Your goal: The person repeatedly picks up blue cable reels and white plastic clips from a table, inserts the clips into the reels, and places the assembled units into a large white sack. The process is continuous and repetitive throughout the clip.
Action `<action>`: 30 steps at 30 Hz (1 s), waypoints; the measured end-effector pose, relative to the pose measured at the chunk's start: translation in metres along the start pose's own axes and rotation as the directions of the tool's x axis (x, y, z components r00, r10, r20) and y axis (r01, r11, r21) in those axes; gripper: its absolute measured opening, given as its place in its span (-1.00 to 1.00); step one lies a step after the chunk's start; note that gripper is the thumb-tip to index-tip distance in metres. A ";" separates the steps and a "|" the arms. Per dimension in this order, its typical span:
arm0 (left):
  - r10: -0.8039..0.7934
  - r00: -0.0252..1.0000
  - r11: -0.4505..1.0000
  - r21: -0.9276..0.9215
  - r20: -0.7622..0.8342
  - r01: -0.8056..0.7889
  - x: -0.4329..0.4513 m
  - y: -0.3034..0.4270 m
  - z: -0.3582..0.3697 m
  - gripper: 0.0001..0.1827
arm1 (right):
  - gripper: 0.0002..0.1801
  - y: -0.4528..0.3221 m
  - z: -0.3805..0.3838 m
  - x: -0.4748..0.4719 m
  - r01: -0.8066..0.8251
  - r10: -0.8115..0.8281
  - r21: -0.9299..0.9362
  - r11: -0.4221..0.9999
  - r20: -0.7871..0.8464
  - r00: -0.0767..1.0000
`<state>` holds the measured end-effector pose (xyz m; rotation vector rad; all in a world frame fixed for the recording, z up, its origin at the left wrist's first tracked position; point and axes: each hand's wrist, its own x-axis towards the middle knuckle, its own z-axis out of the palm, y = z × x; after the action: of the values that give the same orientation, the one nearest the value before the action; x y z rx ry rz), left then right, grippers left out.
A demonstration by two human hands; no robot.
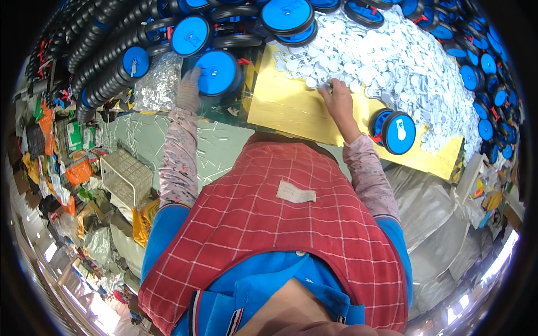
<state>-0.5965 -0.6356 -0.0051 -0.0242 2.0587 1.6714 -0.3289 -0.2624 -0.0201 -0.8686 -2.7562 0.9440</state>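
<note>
My left hand [188, 93], blurred and apparently in a pale glove, is at the left rim of a blue plastic wheel [219, 72] with a black tyre. Its fingers lap over the wheel's edge; the thumb is hidden. A red part juts from behind that wheel. My right hand [339, 103] is bare and reaches to the near edge of a heap of small white plastic pieces [378, 54]. Its thumb and fingers are bent close together there; whether a piece is between them is unclear. Right of this hand, a blue wheel pair [399, 132] has a white spoon-shaped piece on its face.
The heap lies on a yellow board [290, 107]. Black-tyred wheels [113, 84] are stacked in rows at the left, with more wheels [487, 84] at the far right. A bag of shiny small parts [157, 82] is left of my left hand. A plastic crate [126, 176] stands lower left.
</note>
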 end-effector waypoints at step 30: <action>-0.061 0.813 0.991 0.131 0.579 -0.019 -0.090 0.001 0.150 -0.45 | -0.14 -0.126 -0.007 -0.011 -0.142 0.114 0.096 0.985 0.247 0.962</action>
<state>-0.4643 -0.5219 0.0099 0.4559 1.6703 1.3039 -0.3789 -0.3458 0.0603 -0.9836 -2.8349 1.2967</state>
